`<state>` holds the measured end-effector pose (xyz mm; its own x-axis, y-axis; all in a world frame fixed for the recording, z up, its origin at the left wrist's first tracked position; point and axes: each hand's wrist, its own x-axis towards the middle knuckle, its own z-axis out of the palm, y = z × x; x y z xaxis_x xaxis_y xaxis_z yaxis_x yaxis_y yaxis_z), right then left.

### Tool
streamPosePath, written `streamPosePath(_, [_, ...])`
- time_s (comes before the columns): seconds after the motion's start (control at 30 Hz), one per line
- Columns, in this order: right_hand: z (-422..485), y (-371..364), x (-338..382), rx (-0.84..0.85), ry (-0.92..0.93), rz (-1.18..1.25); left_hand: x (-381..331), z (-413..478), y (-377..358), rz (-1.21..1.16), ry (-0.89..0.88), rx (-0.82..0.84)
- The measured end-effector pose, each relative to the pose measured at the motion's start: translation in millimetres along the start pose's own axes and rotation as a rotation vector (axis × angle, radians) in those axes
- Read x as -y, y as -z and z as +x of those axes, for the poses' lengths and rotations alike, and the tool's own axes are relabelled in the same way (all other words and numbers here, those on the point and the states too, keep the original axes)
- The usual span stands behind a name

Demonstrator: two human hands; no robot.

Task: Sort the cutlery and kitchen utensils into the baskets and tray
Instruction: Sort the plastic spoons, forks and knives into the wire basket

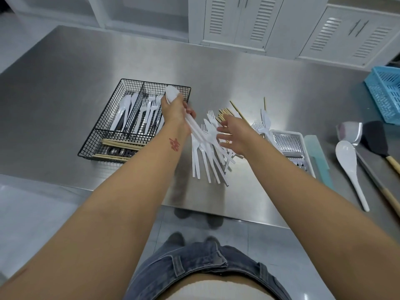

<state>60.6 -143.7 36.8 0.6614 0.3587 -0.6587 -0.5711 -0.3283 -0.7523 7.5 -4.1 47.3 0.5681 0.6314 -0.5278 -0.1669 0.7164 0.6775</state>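
Note:
My left hand (pixel 176 113) is shut on a bunch of white plastic spoons (pixel 172 94), bowls up, over the right side of the black wire tray (pixel 98 131). The tray holds white knives (pixel 125 109), forks (pixel 149 107) and, in its near section, wooden chopsticks (pixel 118 145). My right hand (pixel 234 135) hovers with fingers spread over a loose pile of white plastic cutlery (pixel 208 156) on the steel table (pixel 65 83). More chopsticks (pixel 225 112) and forks (pixel 263 122) lie behind that hand.
To the right lie a metal grater in a white frame (pixel 287 144), a pale green scraper (pixel 318 154), a white ladle spoon (pixel 350 167), a clear rice paddle (pixel 349 132) and a black spatula (pixel 375 137). A blue plastic basket (pixel 385 92) stands at the far right edge.

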Motion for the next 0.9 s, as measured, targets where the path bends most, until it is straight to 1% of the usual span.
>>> streamPosePath(0.13, [7,9,-9,-0.157,0.024,-0.149,-5,0,18,0.116,-0.028,-0.029])
streamPosePath(0.2, [9,10,-13,-0.146,0.084,-0.272,-6,0,25,0.124,-0.022,-0.060])
streamPosePath(0.27, [6,6,-15,-0.043,0.164,-0.417,-5,1,30,0.082,-0.006,-0.078])
streamPosePath(0.33, [2,-4,-15,0.107,0.217,-0.594,-4,2,33,0.028,0.013,-0.089])
streamPosePath(0.4, [-3,-19,-12,0.241,0.258,-0.757,-3,3,35,0.029,0.000,-0.089])
streamPosePath(0.5, [-6,-40,-11,0.313,0.330,-0.945,-2,5,36,0.043,-0.043,-0.068])
streamPosePath(0.57, [-5,-52,-11,0.322,0.379,-0.948,-2,9,39,-0.005,-0.043,-0.034])
streamPosePath(0.7, [2,-75,-9,0.300,0.434,-0.872,-13,19,46,-0.037,-0.020,0.018])
streamPosePath(0.8, [10,-92,-7,0.193,0.544,-0.947,-28,29,54,0.006,-0.028,0.080])
streamPosePath(0.83, [14,-97,-8,0.142,0.596,-0.983,-34,33,57,0.077,-0.038,0.103])
streamPosePath(0.9, [21,-109,-8,0.039,0.646,-1.046,-48,45,63,0.339,-0.087,0.138])
